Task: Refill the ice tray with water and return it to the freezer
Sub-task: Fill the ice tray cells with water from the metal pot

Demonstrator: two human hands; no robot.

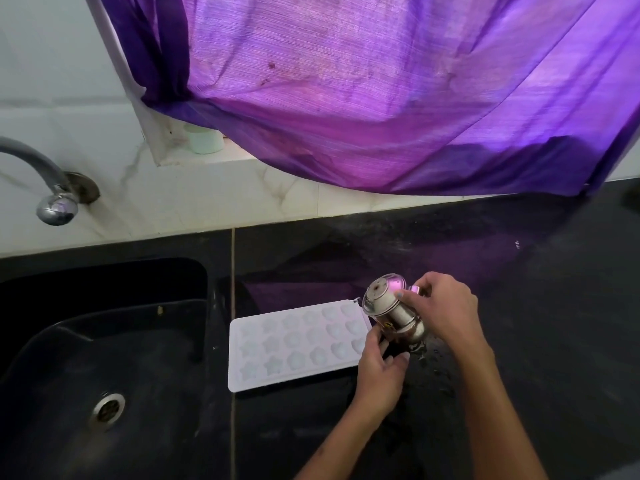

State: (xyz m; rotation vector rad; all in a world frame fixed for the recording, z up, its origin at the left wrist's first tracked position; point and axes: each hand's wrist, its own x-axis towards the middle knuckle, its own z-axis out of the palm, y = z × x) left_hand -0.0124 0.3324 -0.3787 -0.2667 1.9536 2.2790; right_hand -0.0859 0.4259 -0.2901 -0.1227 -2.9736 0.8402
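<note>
The fingers of the right hand (pixel 441 308) curl round a small steel jug (pixel 393 311), tipped on its side with its base turned toward the camera, held just above the right end of the ice tray (pixel 294 344). The left hand (pixel 379 367) sits below it, fingers bent at the tray's right edge and under the jug; whether it grips the tray or steadies the jug cannot be told. Whether water is leaving the jug is hidden from this angle.

The single white tray lies flat on the black counter (pixel 519 271), just right of the sink (pixel 104 341). Three rows of flower-shaped cells show; what they hold is unclear. Water drops glisten on the counter beside the jug.

One drain (pixel 107 408) sits in the dark sink basin, and one grey tap (pixel 52 188) curves out from the white tiled wall (pixel 207 202). A purple curtain (pixel 381 81) sags over the window sill, where one pale cup (pixel 206 140) stands.
</note>
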